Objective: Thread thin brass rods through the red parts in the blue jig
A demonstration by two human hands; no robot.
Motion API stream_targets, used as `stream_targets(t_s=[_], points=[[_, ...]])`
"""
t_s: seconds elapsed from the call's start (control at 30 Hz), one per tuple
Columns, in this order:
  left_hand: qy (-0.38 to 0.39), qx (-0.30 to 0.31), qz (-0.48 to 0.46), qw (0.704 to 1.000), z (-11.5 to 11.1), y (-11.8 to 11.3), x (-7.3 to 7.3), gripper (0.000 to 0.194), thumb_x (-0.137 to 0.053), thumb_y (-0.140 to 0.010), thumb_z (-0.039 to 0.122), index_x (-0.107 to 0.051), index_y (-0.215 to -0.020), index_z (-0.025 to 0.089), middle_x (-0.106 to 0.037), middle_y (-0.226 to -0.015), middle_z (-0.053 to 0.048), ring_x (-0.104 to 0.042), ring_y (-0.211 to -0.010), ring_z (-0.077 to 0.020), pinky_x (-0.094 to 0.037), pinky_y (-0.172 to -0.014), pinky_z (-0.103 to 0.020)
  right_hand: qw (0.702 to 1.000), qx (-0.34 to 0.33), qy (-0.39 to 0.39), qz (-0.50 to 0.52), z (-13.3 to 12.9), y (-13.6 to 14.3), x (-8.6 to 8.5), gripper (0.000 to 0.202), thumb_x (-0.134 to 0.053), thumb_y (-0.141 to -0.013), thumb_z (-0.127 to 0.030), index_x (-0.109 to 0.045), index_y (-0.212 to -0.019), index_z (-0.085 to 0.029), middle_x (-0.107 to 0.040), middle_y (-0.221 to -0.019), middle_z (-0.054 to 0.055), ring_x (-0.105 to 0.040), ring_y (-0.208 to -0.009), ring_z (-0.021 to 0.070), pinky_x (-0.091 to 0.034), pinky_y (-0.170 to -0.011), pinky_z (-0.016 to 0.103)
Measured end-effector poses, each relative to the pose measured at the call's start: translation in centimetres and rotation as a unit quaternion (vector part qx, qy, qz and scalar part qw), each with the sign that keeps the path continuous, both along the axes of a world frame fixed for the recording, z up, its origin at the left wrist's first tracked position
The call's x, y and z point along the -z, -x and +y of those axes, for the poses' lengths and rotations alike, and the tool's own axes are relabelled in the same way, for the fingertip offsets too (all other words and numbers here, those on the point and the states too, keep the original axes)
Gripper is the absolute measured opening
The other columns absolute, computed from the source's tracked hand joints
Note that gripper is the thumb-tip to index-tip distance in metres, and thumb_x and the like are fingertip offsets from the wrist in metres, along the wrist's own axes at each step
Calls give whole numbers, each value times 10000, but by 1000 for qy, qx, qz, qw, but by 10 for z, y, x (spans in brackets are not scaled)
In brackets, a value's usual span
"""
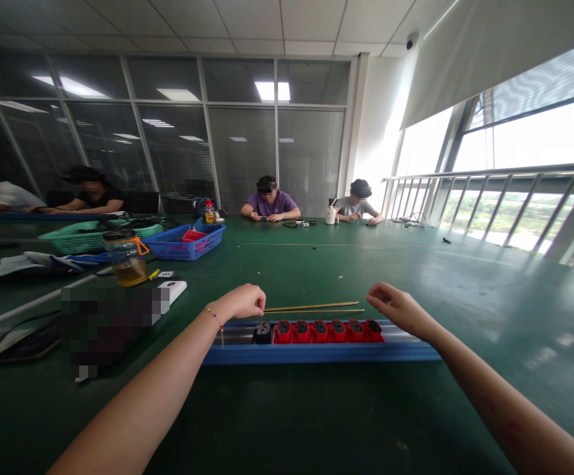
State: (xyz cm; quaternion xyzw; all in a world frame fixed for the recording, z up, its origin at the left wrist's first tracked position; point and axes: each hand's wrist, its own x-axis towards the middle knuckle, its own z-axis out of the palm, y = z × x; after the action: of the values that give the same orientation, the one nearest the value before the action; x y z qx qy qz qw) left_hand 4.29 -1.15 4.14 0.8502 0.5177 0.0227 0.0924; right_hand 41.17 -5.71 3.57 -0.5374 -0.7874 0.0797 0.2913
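Observation:
My left hand (244,302) is raised over the left part of a long blue tray (321,354), its fingers curled closed. Whatever may be inside them is hidden. Two thin wooden sticks (317,308) lie behind the tray, their left ends meeting the outline of this hand. Near their right ends, but apart from them, my right hand (396,309) hovers with bent, loosely parted fingers and nothing visible in it. Standing in a row in the tray are several red blocks (320,332) with dark tops. A black block (264,332) is at the row's left end.
Left on the green table (287,409) are a jar of amber liquid (127,260), a blue basket (185,245), a green basket (69,239) and a dark pouch (113,330). Co-workers (270,201) sit at the far side. A railing (489,198) runs along the right.

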Motion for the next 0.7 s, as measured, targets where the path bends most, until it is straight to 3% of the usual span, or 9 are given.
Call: stream_targets(t_s=[0.13,0.3,0.4,0.5,0.7], points=[[-9,-25,36,999,15,1,17,93,-611,-622,268,-656,-676,206,-663,-727,-14,-593,-648,-134,-400,-544,-192,970,-72,77,-221,25,27,-17,292,-390,-836,-380,-543,-1012,-204,-624,-973,59,-571,-877,176,-427,-733,272],[-49,-58,65,995,24,2,23,122,-638,-603,241,-641,-719,200,-650,-805,-39,-595,-709,-169,-420,-586,-229,931,-72,154,-324,66,61,-10,564,-656,-629,-288,-495,-1168,-243,-538,-1188,87,-480,-1076,305,-385,-842,422],[-66,-50,79,993,24,1,22,183,-620,-618,214,-630,-801,208,-630,-911,-52,-581,-808,-193,-428,-656,-257,908,-67,186,-369,81,78,-3,621,-663,-591,-178,-490,-1185,-231,-536,-1189,112,-479,-1077,326,-382,-839,461],[-54,-31,90,994,25,1,22,281,-587,-605,116,-621,-861,228,-621,-949,-42,-575,-836,-179,-425,-666,-240,894,-67,192,-400,89,88,1,539,-638,-584,-111,-557,-1109,-205,-570,-1137,121,-513,-1030,323,-414,-795,440],[-23,-17,95,995,28,-1,26,274,-544,-561,33,-616,-754,213,-636,-850,-27,-583,-735,-153,-410,-575,-209,885,-83,185,-418,92,89,9,358,-625,-553,-100,-658,-904,-161,-654,-935,120,-589,-871,292,-451,-686,354]])
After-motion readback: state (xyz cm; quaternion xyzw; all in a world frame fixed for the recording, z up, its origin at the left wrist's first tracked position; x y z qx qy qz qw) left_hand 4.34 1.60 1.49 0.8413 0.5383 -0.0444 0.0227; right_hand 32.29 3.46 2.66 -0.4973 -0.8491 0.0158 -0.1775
